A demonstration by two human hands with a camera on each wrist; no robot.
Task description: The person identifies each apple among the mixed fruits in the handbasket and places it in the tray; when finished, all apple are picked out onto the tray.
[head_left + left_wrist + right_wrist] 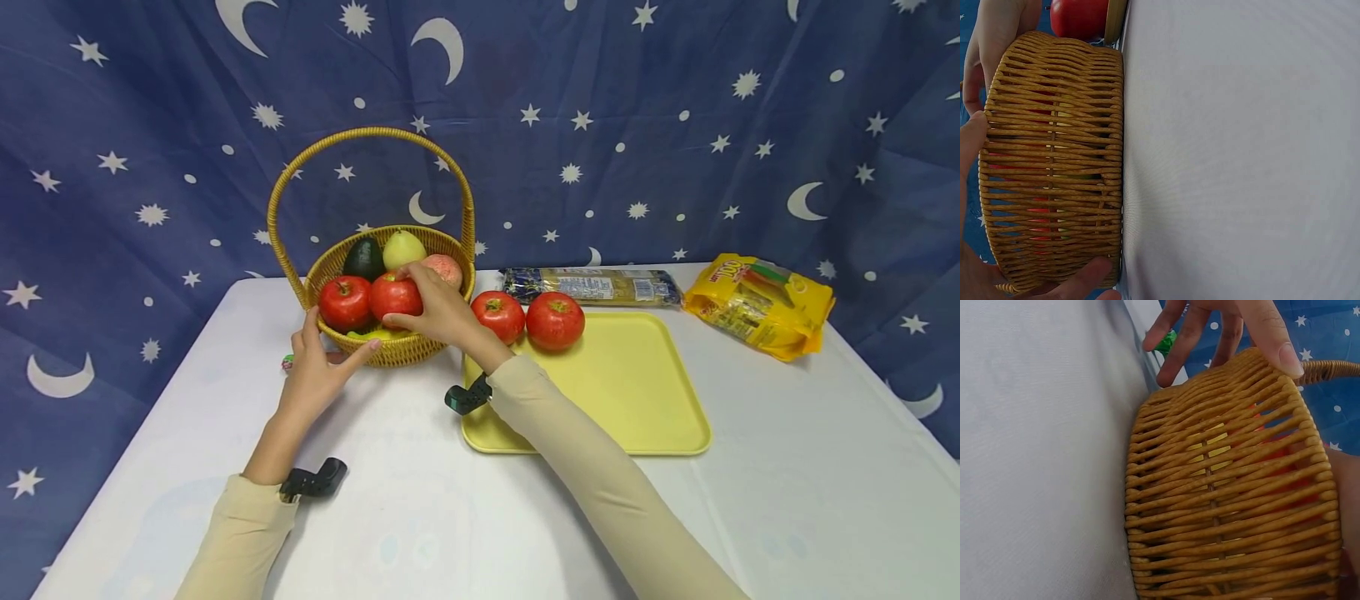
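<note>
Right hand (pixel 438 310) pinches a red apple (pixel 393 300) inside the wicker basket (pixel 403 353), left hand (pixel 313 368) spread wide at its side; mid-transfer, I'd judge, in or out; next calls for a steady basket

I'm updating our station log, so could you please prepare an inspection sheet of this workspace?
Surface: white tabletop, bearing a yellow tray with two apples toward its far left.
Work items: wicker basket, upright; inside, a left red apple, a right red apple, an avocado, a pear, a pinkish fruit and something yellow, partly hidden.
Clutter: a long packet, a yellow bag and a small red-and-green object left of the basket.
Left hand: fingers spread, touching the basket.
Right hand: grips the right red apple.
Cables: nothing seen.
Surroundings: dark blue backdrop with white moons and stars.
</note>
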